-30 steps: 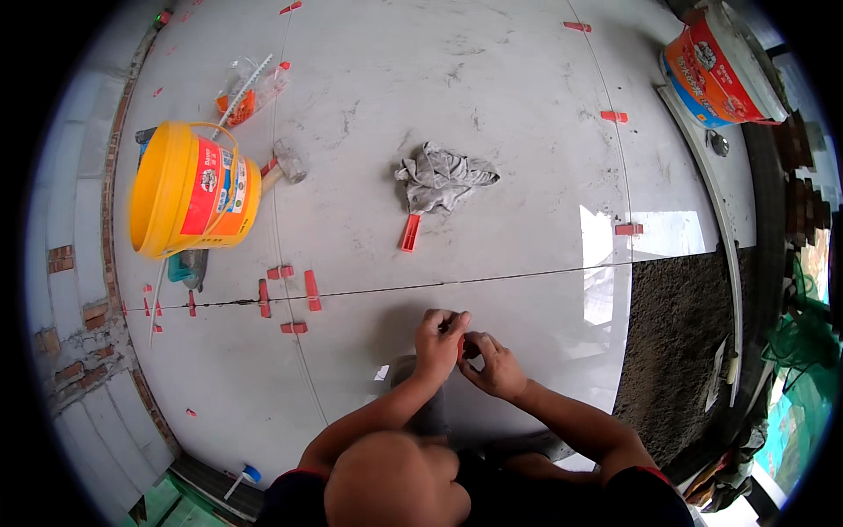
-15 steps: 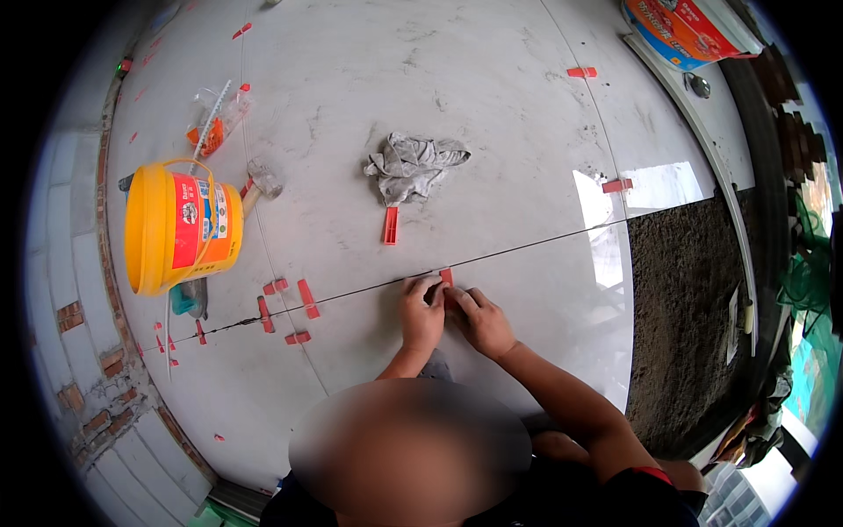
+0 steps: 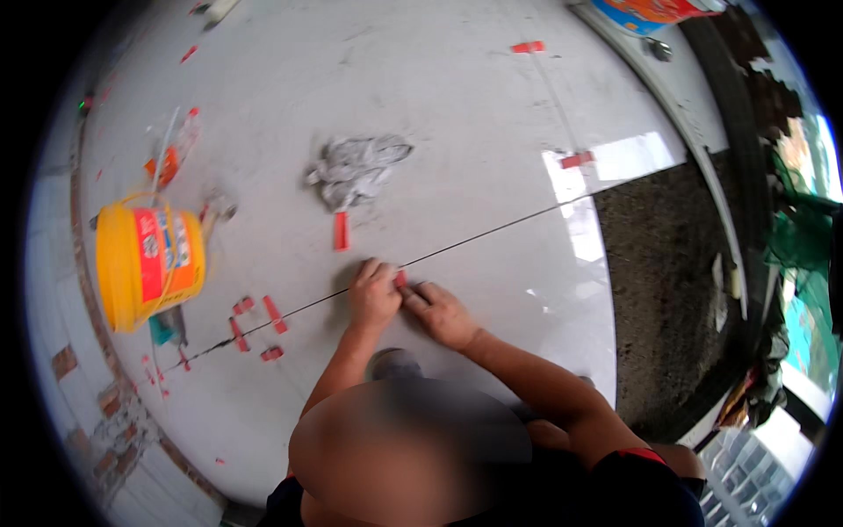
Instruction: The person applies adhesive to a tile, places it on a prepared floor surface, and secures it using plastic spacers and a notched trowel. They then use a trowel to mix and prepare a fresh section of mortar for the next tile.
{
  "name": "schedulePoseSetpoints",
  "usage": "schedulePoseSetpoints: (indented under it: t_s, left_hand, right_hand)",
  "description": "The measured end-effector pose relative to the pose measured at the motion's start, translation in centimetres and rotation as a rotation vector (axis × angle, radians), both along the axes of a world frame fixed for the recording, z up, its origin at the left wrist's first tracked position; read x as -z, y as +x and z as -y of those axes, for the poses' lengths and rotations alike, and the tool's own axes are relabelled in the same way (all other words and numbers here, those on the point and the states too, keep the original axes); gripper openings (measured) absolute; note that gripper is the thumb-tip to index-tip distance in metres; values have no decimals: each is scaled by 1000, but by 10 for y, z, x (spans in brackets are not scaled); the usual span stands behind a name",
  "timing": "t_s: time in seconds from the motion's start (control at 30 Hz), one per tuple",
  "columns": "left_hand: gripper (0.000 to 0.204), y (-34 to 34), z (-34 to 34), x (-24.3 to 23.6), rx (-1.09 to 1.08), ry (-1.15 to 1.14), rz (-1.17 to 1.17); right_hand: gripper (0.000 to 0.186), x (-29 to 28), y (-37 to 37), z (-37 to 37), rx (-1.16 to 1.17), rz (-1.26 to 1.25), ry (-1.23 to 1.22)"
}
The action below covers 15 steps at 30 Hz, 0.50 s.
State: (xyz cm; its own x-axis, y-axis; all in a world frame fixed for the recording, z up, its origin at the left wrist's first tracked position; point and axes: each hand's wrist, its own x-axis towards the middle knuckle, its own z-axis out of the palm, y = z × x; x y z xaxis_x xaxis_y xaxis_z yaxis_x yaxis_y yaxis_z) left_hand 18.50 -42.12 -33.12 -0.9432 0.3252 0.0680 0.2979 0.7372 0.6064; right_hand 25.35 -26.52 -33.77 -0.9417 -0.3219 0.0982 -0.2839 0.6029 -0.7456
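Looking down from my head, I see a small red tile wedge [image 3: 400, 278] between my two hands, right by the thin black gap [image 3: 492, 232] in the floor tiles [image 3: 527, 342]. It is just right of my left hand [image 3: 376, 292] and up and left from my right hand [image 3: 445, 318]. Both are very near. My fingers bend in, but I can't tell which hand pinches it, or which way its long side points.

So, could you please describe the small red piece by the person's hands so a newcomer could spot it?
Find the dark joint crossing the pale tiled floor. Beside it, the left hand and right hand flank the small red piece. Only this one sits at the fingers; other red pieces lie away from them.
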Motion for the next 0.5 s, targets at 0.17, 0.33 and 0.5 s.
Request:
schedulePoseSetpoints:
  t_s: [0.17,0.33,0.5]
  left_hand:
    - [16,-2,16,-5,76,-7,107]
    - [46,-2,2,-48,208,-25,259]
    - [74,9,3,-46,170,-38,314]
  right_hand:
    - [40,-6,-13,4,43,-13,10]
    - [46,-5,-14,-7,42,-2,50]
    - [50,0,-21,4,174,86,14]
